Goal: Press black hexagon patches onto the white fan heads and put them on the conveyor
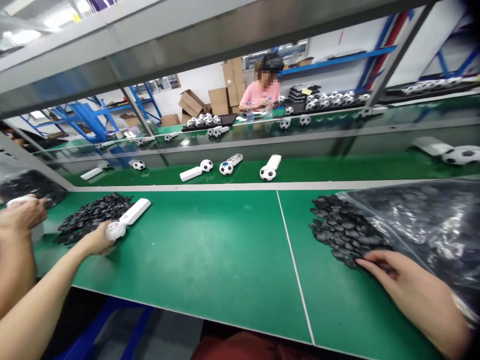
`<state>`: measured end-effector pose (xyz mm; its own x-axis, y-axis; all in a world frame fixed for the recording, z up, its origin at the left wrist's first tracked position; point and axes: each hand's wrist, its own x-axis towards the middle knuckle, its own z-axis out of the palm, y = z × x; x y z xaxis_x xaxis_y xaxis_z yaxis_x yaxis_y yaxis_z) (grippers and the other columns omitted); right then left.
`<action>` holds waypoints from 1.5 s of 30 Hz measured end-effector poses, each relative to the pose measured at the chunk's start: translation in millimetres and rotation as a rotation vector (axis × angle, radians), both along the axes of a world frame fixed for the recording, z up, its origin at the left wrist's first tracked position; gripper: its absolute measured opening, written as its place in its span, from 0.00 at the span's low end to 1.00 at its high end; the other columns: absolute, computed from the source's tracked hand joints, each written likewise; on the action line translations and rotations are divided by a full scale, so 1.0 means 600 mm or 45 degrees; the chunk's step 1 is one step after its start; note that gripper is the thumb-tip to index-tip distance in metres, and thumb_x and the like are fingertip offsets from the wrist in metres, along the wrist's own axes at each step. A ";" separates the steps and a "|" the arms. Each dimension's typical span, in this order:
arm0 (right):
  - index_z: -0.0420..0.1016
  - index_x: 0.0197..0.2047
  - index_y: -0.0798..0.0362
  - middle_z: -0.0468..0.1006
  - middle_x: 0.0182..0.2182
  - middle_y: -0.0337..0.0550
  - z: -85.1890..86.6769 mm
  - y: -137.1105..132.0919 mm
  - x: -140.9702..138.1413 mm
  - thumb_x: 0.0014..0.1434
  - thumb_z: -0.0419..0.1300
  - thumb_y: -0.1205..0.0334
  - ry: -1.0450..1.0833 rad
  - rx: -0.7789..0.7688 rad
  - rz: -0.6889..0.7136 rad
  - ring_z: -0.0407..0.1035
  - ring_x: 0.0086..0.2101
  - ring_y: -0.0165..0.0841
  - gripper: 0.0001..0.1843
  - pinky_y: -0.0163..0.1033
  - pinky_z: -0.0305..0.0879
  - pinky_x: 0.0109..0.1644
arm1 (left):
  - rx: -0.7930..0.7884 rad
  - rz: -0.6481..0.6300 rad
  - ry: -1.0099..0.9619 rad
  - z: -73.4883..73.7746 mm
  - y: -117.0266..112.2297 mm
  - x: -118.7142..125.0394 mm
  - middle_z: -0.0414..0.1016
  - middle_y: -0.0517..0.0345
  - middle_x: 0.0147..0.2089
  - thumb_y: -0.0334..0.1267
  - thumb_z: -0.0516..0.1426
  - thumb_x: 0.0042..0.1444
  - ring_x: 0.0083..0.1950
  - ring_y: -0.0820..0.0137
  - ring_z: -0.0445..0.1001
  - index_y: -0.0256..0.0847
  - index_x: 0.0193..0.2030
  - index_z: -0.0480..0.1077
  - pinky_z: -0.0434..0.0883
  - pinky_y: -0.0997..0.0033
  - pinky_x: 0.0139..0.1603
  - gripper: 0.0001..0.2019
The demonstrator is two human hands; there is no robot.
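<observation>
At the right, my right hand (pixel 408 287) is closed in a pinch at the near edge of a pile of small flat black pieces (pixel 347 227). Thumb and index finger meet on one black piece (pixel 351 262), partly covered by the fingertips. A clear plastic bag (pixel 431 220) with more black pieces lies just behind and beside this hand. Nowhere in the picture do I see my left hand. The two arms at the left look like a co-worker's: one hand (pixel 98 240) grips a white device with a soccer-ball head (pixel 135 211), the other hand (pixel 24 215) holds something white.
A second black pile (pixel 95 215) lies by the co-worker. Beyond a pale rail (pixel 225 188), several soccer-ball devices (pixel 268 173) rest on a green strip (pixel 161 175). A metal beam (pixel 210 45) crosses above. Opposite sits a person in a pink top (pixel 260 93).
</observation>
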<state>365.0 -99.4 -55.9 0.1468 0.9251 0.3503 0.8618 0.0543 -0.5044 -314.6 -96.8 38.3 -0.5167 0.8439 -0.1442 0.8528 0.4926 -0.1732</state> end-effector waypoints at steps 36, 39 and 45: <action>0.70 0.35 0.50 0.74 0.32 0.42 0.071 -0.015 -0.114 0.56 0.54 0.54 0.198 -0.064 0.362 0.69 0.30 0.34 0.10 0.39 0.65 0.34 | 0.279 -0.985 -0.828 -0.032 0.122 0.538 0.62 0.48 0.50 0.40 0.62 0.41 0.46 0.62 0.68 0.36 0.54 0.58 0.69 0.62 0.44 0.32; 0.71 0.35 0.50 0.74 0.34 0.43 0.071 -0.015 -0.118 0.57 0.55 0.56 0.279 -0.042 0.425 0.68 0.34 0.34 0.09 0.38 0.65 0.35 | 0.268 -1.175 -0.932 -0.034 0.102 0.547 0.64 0.49 0.51 0.34 0.59 0.43 0.48 0.63 0.68 0.37 0.56 0.58 0.67 0.63 0.50 0.30; 0.70 0.35 0.52 0.74 0.32 0.42 0.073 -0.013 -0.138 0.56 0.56 0.56 0.392 -0.075 0.448 0.68 0.30 0.33 0.09 0.37 0.65 0.34 | -0.239 -1.517 -1.126 -0.021 0.110 0.562 0.65 0.52 0.58 0.38 0.59 0.48 0.56 0.62 0.66 0.42 0.60 0.56 0.64 0.63 0.54 0.31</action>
<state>282.1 -107.3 -12.1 -0.0908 0.9542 0.2850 0.6058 0.2800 -0.7447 22.8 -30.6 25.5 0.7535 0.6306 -0.1860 0.5878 -0.5195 0.6201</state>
